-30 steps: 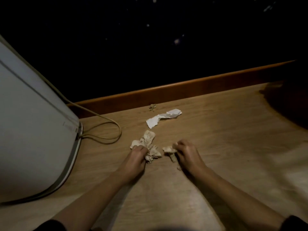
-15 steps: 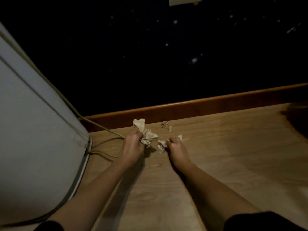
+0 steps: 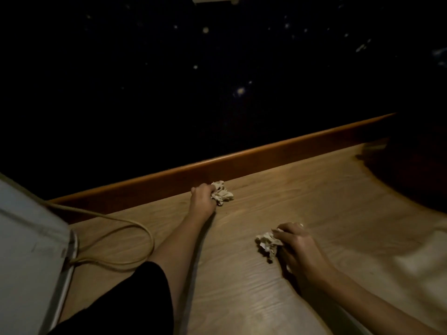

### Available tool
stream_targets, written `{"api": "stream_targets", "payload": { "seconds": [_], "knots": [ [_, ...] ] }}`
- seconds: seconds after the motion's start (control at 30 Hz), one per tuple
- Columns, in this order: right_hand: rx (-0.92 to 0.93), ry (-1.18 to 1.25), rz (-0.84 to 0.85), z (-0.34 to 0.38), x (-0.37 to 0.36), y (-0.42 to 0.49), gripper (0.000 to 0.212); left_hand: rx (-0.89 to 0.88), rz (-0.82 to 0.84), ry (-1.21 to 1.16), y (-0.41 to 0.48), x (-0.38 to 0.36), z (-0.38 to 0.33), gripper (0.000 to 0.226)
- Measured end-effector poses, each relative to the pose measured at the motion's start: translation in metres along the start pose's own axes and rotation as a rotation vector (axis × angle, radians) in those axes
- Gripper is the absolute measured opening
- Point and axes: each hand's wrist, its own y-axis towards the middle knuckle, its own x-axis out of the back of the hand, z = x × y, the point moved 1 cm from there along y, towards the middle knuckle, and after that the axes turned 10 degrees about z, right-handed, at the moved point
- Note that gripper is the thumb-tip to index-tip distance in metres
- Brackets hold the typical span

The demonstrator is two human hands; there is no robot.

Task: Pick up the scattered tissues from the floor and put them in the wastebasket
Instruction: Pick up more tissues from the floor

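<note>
Head view: left hand [image 3: 202,197] and right hand [image 3: 296,246] apparently clutch crumpled tissues [image 3: 222,195].

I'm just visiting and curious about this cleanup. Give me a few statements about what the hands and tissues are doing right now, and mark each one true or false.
1. The left hand grips a crumpled tissue wad close to the wooden baseboard. True.
2. The right hand is empty. False: its fingers close over another tissue clump.
3. A wastebasket stands between the two hands. False: no wastebasket shows in this view.
4. A cord loops on the floor beside the pale appliance. True.
5. Both hands are lifted high above the floor. False: both are down at floor level.
</note>
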Motion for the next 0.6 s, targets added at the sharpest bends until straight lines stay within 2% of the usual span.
{"api": "stream_targets", "payload": {
  "seconds": [0.07, 0.23, 0.37, 0.5, 0.6],
  "knots": [
    [-0.029, -0.014, 0.007, -0.004, 0.001, -0.009, 0.032, -0.013, -0.039, -0.035, -0.007, -0.002, -0.005, 0.018],
    [-0.051, -0.014, -0.007, 0.008, 0.003, -0.018, 0.033, -0.145, -0.002, -0.081, -0.062, -0.02, -0.031, 0.016],
    [-0.013, -0.081, -0.008, 0.015, 0.019, -0.016, 0.029, -0.317, 0.056, -0.026, -0.102, -0.027, -0.045, 0.019],
    [-0.009, -0.082, -0.014, 0.02, 0.053, -0.009, 0.023, -0.412, 0.026, 0.052, -0.085, 0.025, -0.061, 0.018],
    [-0.017, -0.08, 0.01, 0.028, 0.091, 0.002, 0.018, -0.527, 0.076, 0.27, -0.053, 0.082, -0.09, 0.012]
  ]
}}
